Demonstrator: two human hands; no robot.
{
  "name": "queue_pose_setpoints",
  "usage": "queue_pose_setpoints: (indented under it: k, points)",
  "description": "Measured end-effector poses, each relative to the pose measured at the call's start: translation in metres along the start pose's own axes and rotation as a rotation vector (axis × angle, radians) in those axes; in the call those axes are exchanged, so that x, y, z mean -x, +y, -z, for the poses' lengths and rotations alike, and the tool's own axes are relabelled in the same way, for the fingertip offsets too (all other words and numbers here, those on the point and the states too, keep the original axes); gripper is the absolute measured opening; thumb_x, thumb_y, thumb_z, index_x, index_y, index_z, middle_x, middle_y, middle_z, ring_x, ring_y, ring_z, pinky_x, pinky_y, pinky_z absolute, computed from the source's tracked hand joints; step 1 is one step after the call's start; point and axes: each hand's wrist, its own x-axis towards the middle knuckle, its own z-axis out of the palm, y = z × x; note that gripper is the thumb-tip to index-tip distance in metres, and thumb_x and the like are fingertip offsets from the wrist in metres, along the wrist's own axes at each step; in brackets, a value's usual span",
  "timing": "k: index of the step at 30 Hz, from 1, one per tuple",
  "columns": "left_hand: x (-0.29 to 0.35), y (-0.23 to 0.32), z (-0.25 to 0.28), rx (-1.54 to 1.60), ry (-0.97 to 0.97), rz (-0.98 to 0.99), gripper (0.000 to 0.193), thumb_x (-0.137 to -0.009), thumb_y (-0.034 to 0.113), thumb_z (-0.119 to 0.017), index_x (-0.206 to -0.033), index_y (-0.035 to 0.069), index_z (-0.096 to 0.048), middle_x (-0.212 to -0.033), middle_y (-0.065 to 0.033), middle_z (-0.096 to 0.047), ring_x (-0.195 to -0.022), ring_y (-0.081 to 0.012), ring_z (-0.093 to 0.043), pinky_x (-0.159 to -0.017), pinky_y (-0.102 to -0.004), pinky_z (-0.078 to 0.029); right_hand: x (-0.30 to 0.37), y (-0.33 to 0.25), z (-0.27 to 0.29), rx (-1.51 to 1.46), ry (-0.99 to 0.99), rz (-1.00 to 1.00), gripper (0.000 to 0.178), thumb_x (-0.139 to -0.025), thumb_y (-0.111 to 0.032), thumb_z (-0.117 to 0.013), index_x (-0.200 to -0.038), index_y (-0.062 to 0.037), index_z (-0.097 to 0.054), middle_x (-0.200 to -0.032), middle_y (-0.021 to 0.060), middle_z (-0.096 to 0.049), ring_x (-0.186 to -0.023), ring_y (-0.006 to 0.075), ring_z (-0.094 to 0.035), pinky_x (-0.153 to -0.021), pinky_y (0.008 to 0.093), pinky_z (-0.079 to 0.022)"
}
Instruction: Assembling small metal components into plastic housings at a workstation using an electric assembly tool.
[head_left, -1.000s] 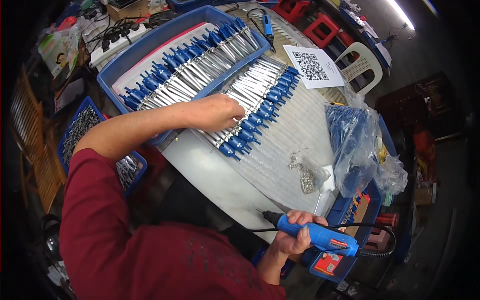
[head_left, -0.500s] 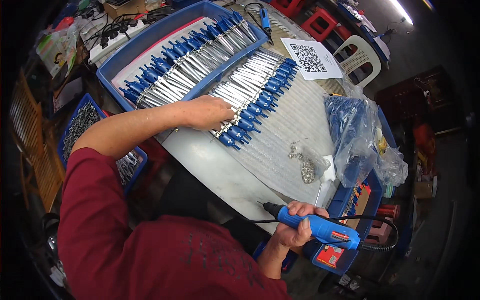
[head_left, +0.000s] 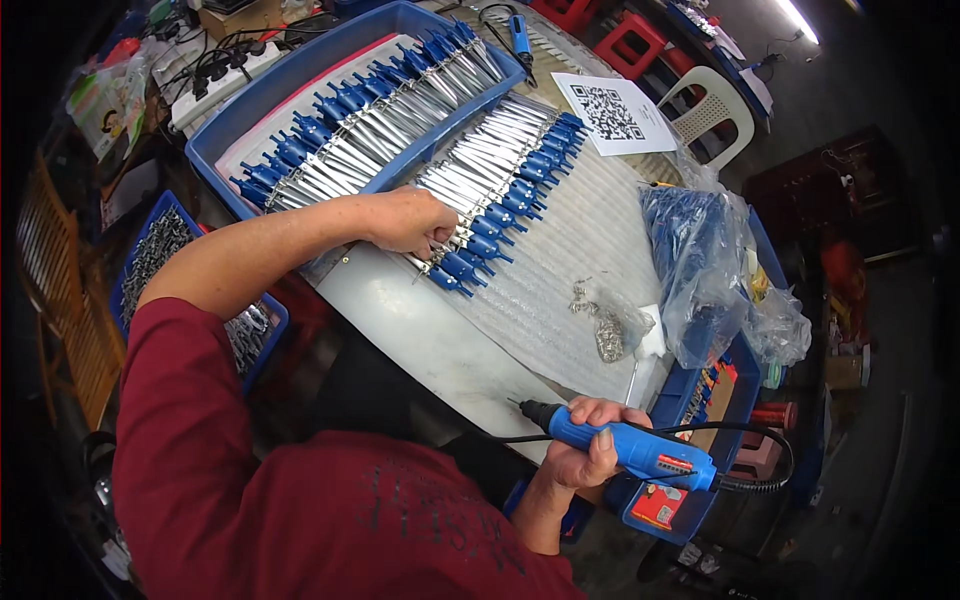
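My left hand [head_left: 412, 221] is closed, its fingertips curled down among the near end of a row of silver rods with blue pronged ends [head_left: 487, 226]. What the fingertips pinch is hidden beneath them. In my right hand [head_left: 580, 462], low on the right, lies a blue corded electric screwdriver [head_left: 635, 450], gripped round its body. Its thin bit points left, past the table's near edge, and touches nothing. A second row of the same rods [head_left: 350, 140] fills the blue tray [head_left: 205, 150] beyond my left hand.
White foam sheet [head_left: 570, 260] covers part of the table. On it rests a clear bag of small metal parts [head_left: 612, 335]. A blue bin with plastic bags [head_left: 690, 270] stands at right, near a printed card [head_left: 612, 112]. The screwdriver's black cord [head_left: 785, 435] loops right. Blue crates [head_left: 165, 215] hold metal parts at left.
The whole view has shifted slightly. My left hand stays at the same end of the row, with its fingers curled more tightly. My right hand keeps holding the electric screwdriver.
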Motion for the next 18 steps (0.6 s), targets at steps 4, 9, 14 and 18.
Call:
queue_pose_setpoints:
  k: [4,9,14,18]
  points:
    - [0.001,-0.001,0.003,0.109,-0.036,-0.019,0.019,-0.062,0.006,-0.066,-0.073,0.001,-0.052,-0.064,-0.0101,-0.055,-0.065,-0.0246,-0.055,-0.06,-0.0323,-0.041,0.0,-0.002,-0.002,0.014,-0.004,-0.001,0.042,-0.066,-0.013,-0.055,-0.104,-0.0077,-0.041,-0.071,0.0065,-0.046,-0.062,0.0185,-0.047,-0.06,0.0324,-0.04]
    - [0.009,0.005,0.008,0.177,-0.024,-0.041,0.015,-0.063,0.004,-0.064,-0.068,-0.001,-0.05,-0.055,-0.0085,-0.049,-0.057,-0.0183,-0.052,-0.056,-0.0293,-0.041,0.003,-0.004,-0.002,0.007,0.0,-0.006,0.042,-0.065,-0.013,-0.055,-0.105,-0.0077,-0.041,-0.071,0.0068,-0.046,-0.062,0.0186,-0.047,-0.06,0.0324,-0.04]
    - [0.033,0.053,0.005,0.72,0.053,0.016,0.01,-0.076,0.006,-0.054,-0.08,0.0,-0.048,-0.068,-0.0043,-0.052,-0.055,-0.0087,-0.05,-0.05,-0.0234,-0.042,0.004,-0.005,-0.002,-0.004,0.017,-0.003,0.042,-0.065,-0.014,-0.055,-0.105,-0.0076,-0.04,-0.071,0.0071,-0.046,-0.062,0.0186,-0.047,-0.06,0.0322,-0.04]
    - [0.067,0.086,-0.042,1.071,-0.177,0.182,0.012,-0.083,0.009,-0.049,-0.093,0.002,-0.047,-0.071,-0.0032,-0.054,-0.056,-0.0081,-0.051,-0.051,-0.0202,-0.042,0.005,-0.003,0.0,-0.029,0.016,0.01,0.046,-0.064,-0.013,-0.055,-0.107,-0.0078,-0.04,-0.072,0.0093,-0.048,-0.062,0.0204,-0.049,-0.061,0.0342,-0.043]
